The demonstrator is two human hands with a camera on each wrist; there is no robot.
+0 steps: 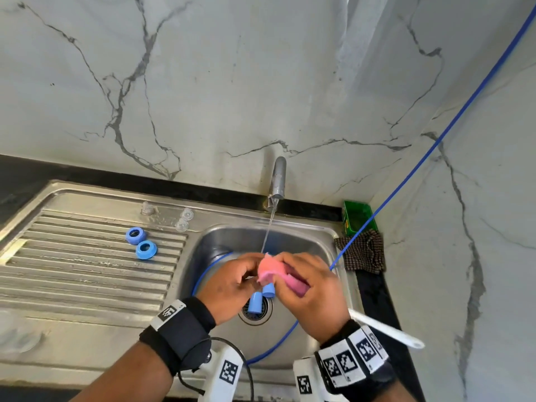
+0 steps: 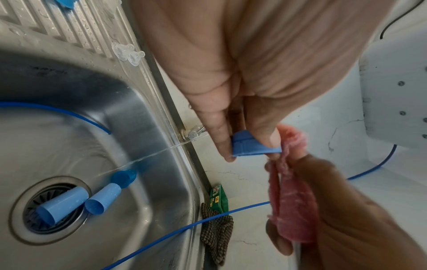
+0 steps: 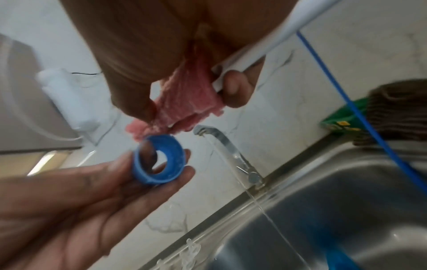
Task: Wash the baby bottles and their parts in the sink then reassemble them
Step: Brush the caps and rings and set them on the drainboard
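Over the basin of the steel sink (image 1: 324,236), nearest the camera, both hands close together. Left hand (image 1: 232,282) pinching a blue screw ring (image 3: 159,159) between thumb and fingertips (image 2: 221,144), open end turned toward the right wrist. Right hand (image 1: 313,288) curled round a pink sponge (image 1: 272,271) on a white handle (image 1: 385,332), the handle sticking out past the wrist toward the sink's right rim. Sponge just beside the ring; whether touching, cannot tell.

Below the hands, on the sink floor at the drain (image 2: 30,210): two pale blue caps (image 2: 62,206) lying on their sides, mouths toward the drain, side by side and touching. Beside them, toward the tap, a third, darker blue cap-like piece (image 2: 123,177), blurred under the falling water. A blue cord (image 1: 203,274) curving along the basin wall, then up across the right rim and away over the wall.

Left of the basin, on the ribbed drainboard (image 1: 87,256), wet with droplets: two more blue screw rings (image 1: 141,242), near each other. Farther back on the flat strip behind the ribs, three clear teats (image 1: 182,220), one apart to the left, two nearly touching.

At the sink's back edge, a steel tap (image 1: 278,178) running a thin stream into the basin. At the back right corner of the sink, on the dark tabletop (image 1: 374,291), a checked cloth (image 1: 362,253) and behind it a green box (image 1: 358,217). Behind all, white marble-veined walls (image 1: 232,82) meeting in a corner.
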